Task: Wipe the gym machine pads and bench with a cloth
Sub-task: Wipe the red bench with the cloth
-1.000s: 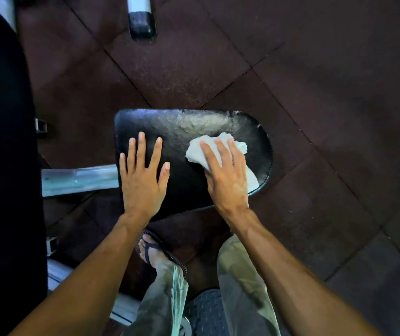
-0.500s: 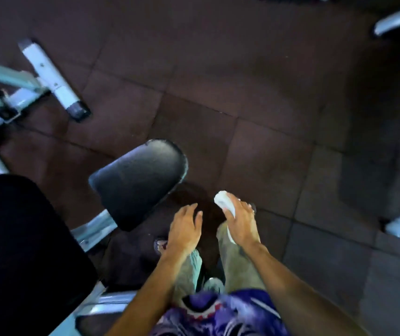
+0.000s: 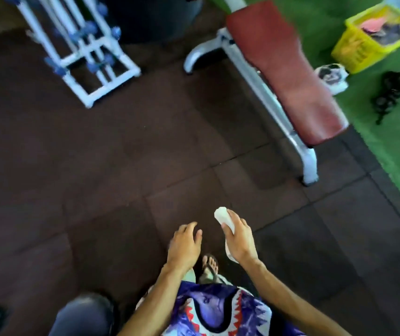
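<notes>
Right hand (image 3: 239, 241) grips a crumpled white cloth (image 3: 221, 215); left hand (image 3: 185, 243) hangs open, empty. Judged between surfaces; next, carry cloth to the long maroon padded bench (image 3: 283, 69).

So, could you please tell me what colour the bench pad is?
The bench pad is a dull reddish brown, clearest in the head view.

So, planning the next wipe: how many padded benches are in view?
1: the red bench, upper right, ahead of the right hand gripping the cloth. Others may lie outside the frame.

No text, label, brand or number can be read anywhere; the markings on the yellow plastic crate (image 3: 361, 48) are too blurred.
</notes>
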The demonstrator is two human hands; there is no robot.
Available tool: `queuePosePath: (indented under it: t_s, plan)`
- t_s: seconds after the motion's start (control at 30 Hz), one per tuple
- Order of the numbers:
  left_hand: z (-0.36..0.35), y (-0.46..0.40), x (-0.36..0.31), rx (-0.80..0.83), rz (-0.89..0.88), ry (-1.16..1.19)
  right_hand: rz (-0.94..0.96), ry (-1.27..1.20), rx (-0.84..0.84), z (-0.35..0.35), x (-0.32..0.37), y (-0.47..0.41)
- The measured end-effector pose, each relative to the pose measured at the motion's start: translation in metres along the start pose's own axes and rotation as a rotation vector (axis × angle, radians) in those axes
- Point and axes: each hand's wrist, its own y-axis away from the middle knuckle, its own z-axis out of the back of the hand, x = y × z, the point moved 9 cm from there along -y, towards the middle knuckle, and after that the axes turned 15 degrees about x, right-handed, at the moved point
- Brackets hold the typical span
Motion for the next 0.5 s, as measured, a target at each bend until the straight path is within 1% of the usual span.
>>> queuePosePath:
  t_s: [0.17, 0.27, 0.33, 0.43, 0.5]
  plan:
    - [0.048, -0.093, -0.091, 0.07, -0.13, -0.209, -0.08, -0.147, -0.149, 0.069, 0.004, -0.053]
    - [0.078, -0.147, -0.143, 0.135, -0.208, -0.3, -0.109, -0.227, -0.237, 0.107, 0.013, -0.086]
    - [0.098, -0.18, -0.173, 0.181, -0.244, -0.382, -0.161, -0.287, -0.308, 0.131, 0.017, -0.108]
    - [0.129, -0.22, -0.22, 0.254, -0.313, -0.496, -0.201, -0.384, -0.41, 0.166, 0.031, -0.137]
    - [0.146, -0.245, -0.251, 0.296, -0.345, -0.568, -0.228, -0.441, -0.449, 0.185, 0.038, -0.154]
